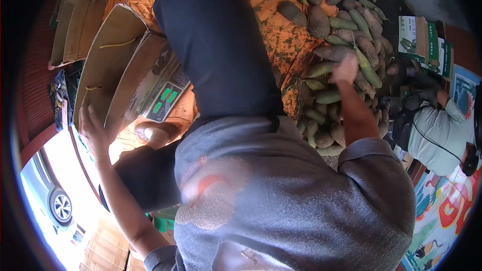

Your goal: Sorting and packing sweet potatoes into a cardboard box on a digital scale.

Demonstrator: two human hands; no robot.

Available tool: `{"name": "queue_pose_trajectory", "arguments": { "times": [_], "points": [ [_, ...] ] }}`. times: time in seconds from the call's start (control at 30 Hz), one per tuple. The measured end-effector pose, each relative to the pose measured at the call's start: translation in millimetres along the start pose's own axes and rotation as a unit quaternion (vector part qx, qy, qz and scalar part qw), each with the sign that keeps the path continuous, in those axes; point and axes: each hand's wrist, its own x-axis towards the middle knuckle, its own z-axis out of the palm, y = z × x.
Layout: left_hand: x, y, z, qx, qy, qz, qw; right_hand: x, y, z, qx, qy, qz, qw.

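Observation:
My left hand (pixel 94 129) rests at the near edge of an open cardboard box (pixel 108 68), its fingers stretched along the wall below a yellow rope handle. The box stands against a scale (pixel 167 96) with lit green displays. Over on the right, my right hand (pixel 345 69) reaches into a heap of root vegetables that look like radishes, some green, some brown with soil. One brownish radish (pixel 331 51) lies at its fingertips, and a long green radish (pixel 368 68) is just beside it. Motion blur smears the right fingers, so their grip cannot be made out.
An orange, soil-stained sheet (pixel 273 32) covers the ground. Another open carton (pixel 83 25) stands at the far left. At the right a person in a pale shirt (pixel 442 138) bends near printed cartons (pixel 427 45). A car (pixel 52 195) shows in the bright lower left.

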Motion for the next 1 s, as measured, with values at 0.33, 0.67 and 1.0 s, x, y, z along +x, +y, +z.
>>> {"name": "queue_pose_trajectory", "arguments": {
  "times": [0.33, 0.67, 1.0],
  "points": [
    [-9.7, -58.9, -44.3, -0.036, 0.078, -0.180, 0.980, 43.7, 93.8, -8.5, -0.134, -0.095, -0.010, 0.986],
    [15.9, -45.6, -70.7, -0.040, 0.064, -0.152, 0.985, 60.8, 19.9, -69.3, -0.050, -0.093, 0.060, 0.993],
    [14.6, 6.4, -49.5, -0.033, -0.206, -0.018, 0.978, 137.1, -187.9, -305.0, 0.527, 0.247, -0.244, 0.776]
  ]
}}
